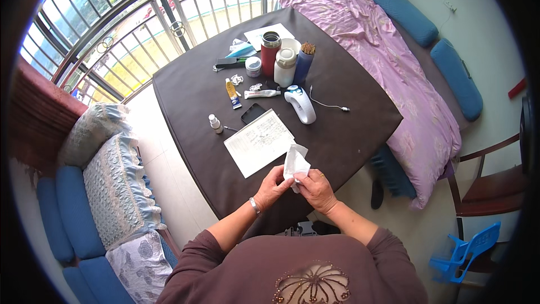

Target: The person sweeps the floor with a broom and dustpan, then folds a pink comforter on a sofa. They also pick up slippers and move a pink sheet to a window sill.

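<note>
A crumpled white paper tissue (297,161) is pinched between both hands above the near edge of the dark-covered table (346,135). My left hand (273,186) grips its lower left side and wears a metal bracelet at the wrist. On the other side, my right hand (316,188) holds the tissue with thumb and fingers; a ring shows on one finger. Just beyond the hands lies an open notebook (259,143) with handwriting. Behind it are a black phone-like object (253,114), a pen (230,128) and a small spray bottle (215,123).
Farther back stand a red flask (270,52), a white bottle (285,67), a blue holder of sticks (304,63) and a lidded jar (253,66). Two tubes (262,93), a white ring-shaped device (301,105) and a cable (329,104) lie nearer. Sofas flank the table; a blue plastic stool (468,253) is at right.
</note>
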The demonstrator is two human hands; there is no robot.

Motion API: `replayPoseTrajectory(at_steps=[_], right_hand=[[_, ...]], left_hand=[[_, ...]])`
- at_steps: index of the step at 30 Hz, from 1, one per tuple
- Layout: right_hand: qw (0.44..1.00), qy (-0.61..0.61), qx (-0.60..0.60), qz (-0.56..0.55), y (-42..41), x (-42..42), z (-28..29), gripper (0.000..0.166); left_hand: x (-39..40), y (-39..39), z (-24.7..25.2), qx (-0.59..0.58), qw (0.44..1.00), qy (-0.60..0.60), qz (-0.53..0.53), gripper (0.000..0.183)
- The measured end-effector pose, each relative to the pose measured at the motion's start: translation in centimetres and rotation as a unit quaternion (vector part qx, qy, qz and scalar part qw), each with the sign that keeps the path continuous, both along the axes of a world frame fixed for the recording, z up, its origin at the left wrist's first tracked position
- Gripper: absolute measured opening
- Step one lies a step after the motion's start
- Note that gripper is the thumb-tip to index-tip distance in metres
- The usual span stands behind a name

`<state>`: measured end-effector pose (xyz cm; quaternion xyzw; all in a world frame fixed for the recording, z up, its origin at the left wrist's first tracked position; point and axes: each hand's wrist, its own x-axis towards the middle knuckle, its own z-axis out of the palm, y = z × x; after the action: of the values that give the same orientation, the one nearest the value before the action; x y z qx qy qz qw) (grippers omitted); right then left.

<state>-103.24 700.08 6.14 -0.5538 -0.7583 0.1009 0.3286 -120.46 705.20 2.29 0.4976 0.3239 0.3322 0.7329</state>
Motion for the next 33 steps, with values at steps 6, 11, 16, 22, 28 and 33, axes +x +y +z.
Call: replayPoseTrajectory(at_steps=[6, 11, 16, 22, 28, 33], right_hand=[[0.997, 0.048, -0.041, 0.047, 1.7, 2.4, 2.4, 0.058], [0.881, 0.357, -0.311, 0.010, 3.3, 6.2, 2.0, 0.055], [0.740, 0.548, -0.386, 0.064, 3.2, 7.9, 1.4, 0.023], [0.827, 0.456, -0.296, 0.145, 3.3, 10.1, 1.0, 0.030], [0.712, 0.523, -0.466, 0.048, 4.0, 11.6, 3.1, 0.019], [0.759, 0.357, -0.525, 0.146, 4.4, 9.3, 3.3, 0.030]], left_hand=[[1.2, -0.1, 1.5, -0.089, 0.991, -0.011, 0.096, 0.027], [3.7, -0.1, 4.5, -0.099, 0.993, 0.017, 0.055, 0.025], [5.8, -0.4, 5.4, -0.118, 0.992, -0.018, 0.041, 0.020], [5.7, -0.7, 5.3, -0.103, 0.993, -0.003, 0.064, 0.028], [4.5, -1.8, 5.8, 0.061, 0.989, 0.128, 0.034, 0.026], [3.8, -2.1, 6.4, 0.103, 0.986, 0.126, 0.042, 0.020]])
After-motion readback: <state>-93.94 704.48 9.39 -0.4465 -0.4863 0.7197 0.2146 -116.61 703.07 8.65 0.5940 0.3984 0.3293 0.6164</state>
